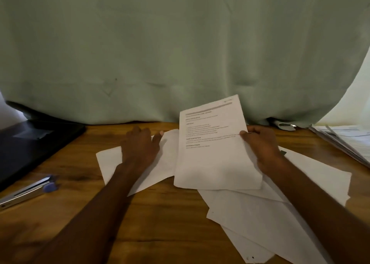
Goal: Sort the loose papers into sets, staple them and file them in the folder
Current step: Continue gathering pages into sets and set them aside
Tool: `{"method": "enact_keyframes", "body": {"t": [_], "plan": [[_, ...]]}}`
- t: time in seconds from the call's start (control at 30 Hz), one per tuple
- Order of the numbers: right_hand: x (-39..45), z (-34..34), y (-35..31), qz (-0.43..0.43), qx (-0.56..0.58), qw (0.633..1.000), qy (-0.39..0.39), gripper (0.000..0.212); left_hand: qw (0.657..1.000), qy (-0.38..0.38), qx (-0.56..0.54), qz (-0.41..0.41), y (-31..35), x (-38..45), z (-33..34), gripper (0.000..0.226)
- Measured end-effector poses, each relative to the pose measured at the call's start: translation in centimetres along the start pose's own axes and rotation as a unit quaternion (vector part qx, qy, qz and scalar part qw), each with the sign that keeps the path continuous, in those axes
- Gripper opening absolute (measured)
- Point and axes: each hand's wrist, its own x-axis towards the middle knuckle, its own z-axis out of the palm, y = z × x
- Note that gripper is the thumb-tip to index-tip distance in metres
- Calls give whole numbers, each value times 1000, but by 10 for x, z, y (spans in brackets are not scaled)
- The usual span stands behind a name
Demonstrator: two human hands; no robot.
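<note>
The right hand (260,145) pinched a printed sheet (214,143), lifting its far end. The left hand (140,145) lay flat, grip relaxed, on a blank sheet (112,163) on the wooden counter (160,223).

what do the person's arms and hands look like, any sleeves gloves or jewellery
Both forearms are bare as far as the frame shows: no sleeves reach into view. The left hand and right hand wear no gloves, and no watch, bracelet or ring is visible. The fingers are uncovered.
</note>
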Motion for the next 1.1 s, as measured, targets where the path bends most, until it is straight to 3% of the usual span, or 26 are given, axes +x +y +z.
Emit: {"method": "enact_keyframes", "body": {"t": [0.07, 0.13, 0.2, 0.3, 0.33, 0.4, 0.43, 0.5, 0.57, 0.63, 0.7, 0.77, 0.83, 0.93, 1.03, 1.1], "plan": [[0, -6, 0, 63, 74, 995, -27, 6, 979, -12, -202, -18, 14, -2, -5, 72], [-3, -4, 1, 104, 130, 983, -76, 15, 930, -70, -352, -79, 28, -5, -9, 65], [-8, 0, 0, 107, 163, 973, -123, 21, 888, -125, -428, -117, 34, -6, -11, 51], [-16, 8, -9, 75, 166, 964, -191, 20, 830, -155, -516, -146, 26, -3, -11, 63], [-18, 11, -12, 62, 160, 966, -192, 17, 827, -139, -525, -144, 22, -1, -11, 65], [-15, 8, -14, 5, 70, 991, -111, 14, 863, -83, -484, -121, 15, 1, -9, 59], [-10, 3, -12, -58, -61, 995, -52, 17, 891, -54, -439, -105, 8, 3, -9, 53], [-3, -14, -6, -154, -343, 927, 12, 23, 942, -15, -324, -86, -6, 6, -6, 40], [1, -29, -1, -134, -452, 882, 8, 21, 978, 3, -196, -67, -16, 6, -5, 33], [1, -31, 4, -92, -493, 865, -32, 33, 996, 16, -66, -52, -14, 2, -5, 37], [-1, -27, 5, -81, -529, 841, -82, 44, 996, 31, 62, -52, -5, -2, -6, 62], [-4, -20, 6, -93, -535, 835, -94, 48, 997, 55, 56, 3, 12, -10, -7, 74], [-7, -16, 7, -100, -529, 838, -91, 50, 992, 40, -63, 106, 35, -23, -6, 64], [-8, -13, 8, -94, -524, 841, -96, 56, 962, -69, -156, 215, 69, -43, 1, 66], [-6, -13, 11, -78, -527, 840, -102, 66, 953, -194, -57, 227, 77, -47, 12, 81], [-2, -16, 11, -57, -512, 853, -82, 72, 956, -224, 26, 189, 68, -41, 14, 85]]}}
